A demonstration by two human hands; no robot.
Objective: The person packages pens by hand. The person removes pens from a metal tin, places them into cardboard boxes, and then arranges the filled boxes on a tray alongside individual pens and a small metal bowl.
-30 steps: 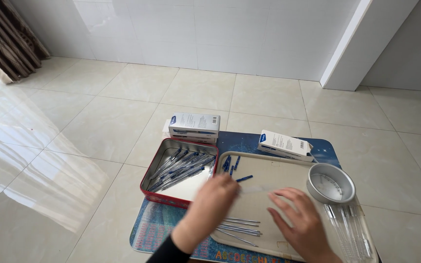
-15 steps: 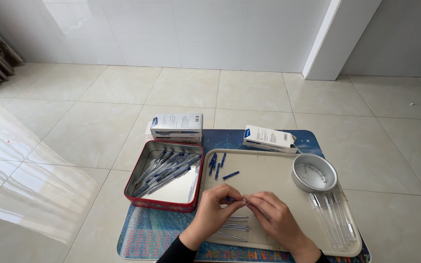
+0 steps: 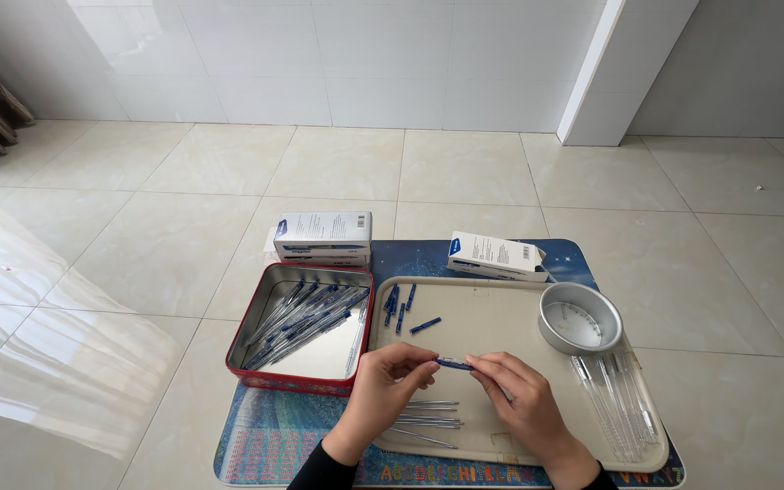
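My left hand (image 3: 381, 388) and my right hand (image 3: 521, 399) meet over the front of a beige tray (image 3: 501, 318). Together they pinch a small blue pen part (image 3: 454, 364) by its two ends, just above the tray. Under my hands lie several thin metal-tipped pen refills (image 3: 421, 419). Several loose blue pen caps (image 3: 401, 304) lie at the tray's far left corner. Clear pen barrels (image 3: 612, 399) lie along the tray's right edge.
A red tin (image 3: 299, 377) with several assembled blue pens stands left of the tray. A round metal bowl (image 3: 580, 318) sits on the tray's right. Two white and blue boxes (image 3: 319, 234) (image 3: 496, 256) stand behind, all on a blue patterned mat (image 3: 265, 445) on tiled floor.
My hands came together from apart over the tray and now hold the blue pen part between them. The camera view has shifted slightly, showing more floor.
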